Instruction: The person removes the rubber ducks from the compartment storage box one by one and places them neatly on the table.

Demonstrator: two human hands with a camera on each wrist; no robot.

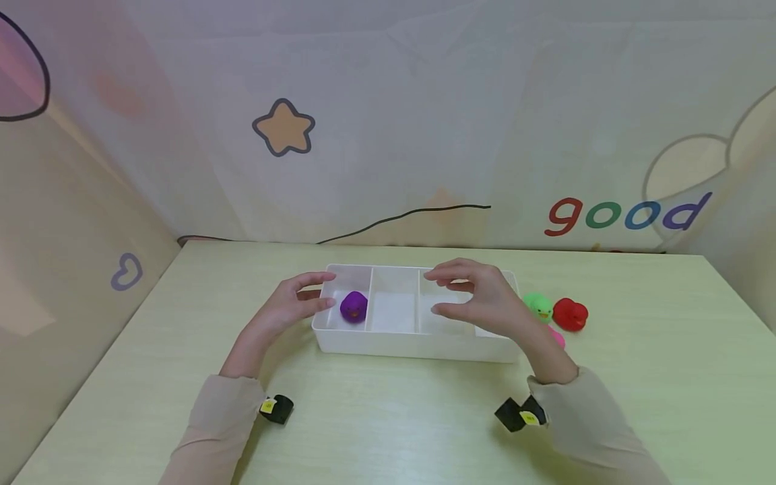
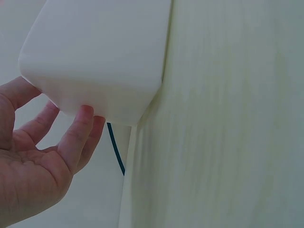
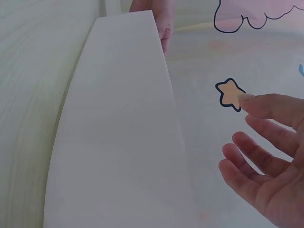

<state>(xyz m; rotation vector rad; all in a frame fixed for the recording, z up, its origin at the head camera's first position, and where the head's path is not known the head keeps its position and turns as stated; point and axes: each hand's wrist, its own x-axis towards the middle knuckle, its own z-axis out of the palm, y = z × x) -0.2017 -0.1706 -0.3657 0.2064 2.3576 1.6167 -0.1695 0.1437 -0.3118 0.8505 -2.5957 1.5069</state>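
A white divided box (image 1: pixel 400 343) stands on the table, its compartments in a row. In its leftmost compartment sits a purple toy duck (image 1: pixel 353 307). My left hand (image 1: pixel 295 300) holds the box's left end, thumb and one finger at the rim; in the left wrist view, other fingertips (image 2: pixel 84 114) touch the outer end wall. Above the right part of the box hovers my right hand (image 1: pixel 479 293), fingers loosely bent and apart from the thumb, nothing between them. It hides part of the right compartments. In the right wrist view this hand (image 3: pixel 270 161) is beside the box wall.
Past the box's right end lie a green toy duck (image 1: pixel 538 305), a red toy duck (image 1: pixel 570 314) and a pink toy (image 1: pixel 557 337), the pink one mostly hidden by my right forearm. A printed cloth backdrop (image 1: pixel 388 135) rises behind the table's far edge.
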